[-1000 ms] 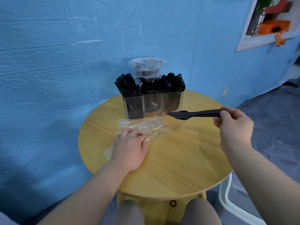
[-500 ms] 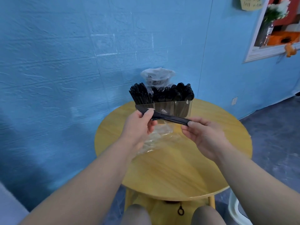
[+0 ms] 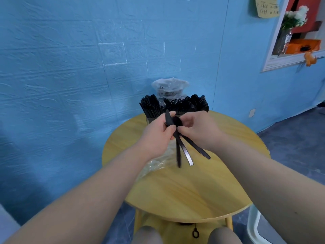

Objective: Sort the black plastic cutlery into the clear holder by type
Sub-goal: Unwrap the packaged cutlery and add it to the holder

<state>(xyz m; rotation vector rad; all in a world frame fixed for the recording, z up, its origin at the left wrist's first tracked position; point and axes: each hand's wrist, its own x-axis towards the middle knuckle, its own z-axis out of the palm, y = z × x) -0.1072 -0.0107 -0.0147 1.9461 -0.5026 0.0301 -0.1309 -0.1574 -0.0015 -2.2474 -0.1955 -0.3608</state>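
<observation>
Both hands meet in front of the clear holder [image 3: 149, 120], which stands at the far edge of the round wooden table [image 3: 184, 191] and is packed with black knives [image 3: 151, 106], forks [image 3: 175, 103] and spoons [image 3: 198, 102]. My left hand [image 3: 158, 134] grips a small bunch of black cutlery [image 3: 184, 150] near its heads; a knife blade sticks up above my thumb and three handles fan downward. My right hand [image 3: 198, 129] pinches at the same bunch, by a spoon bowl. The holder's lower part is hidden behind my hands.
An empty clear plastic wrapper [image 3: 154, 164] lies on the table under my left forearm. A plastic-wrapped container [image 3: 169, 88] stands behind the holder against the blue wall. A white chair [image 3: 255, 224] edge shows at lower right.
The cutlery, held level between both hands half a second ago, now stands upright in my left hand with handles fanned down. My right hand has moved up to the heads.
</observation>
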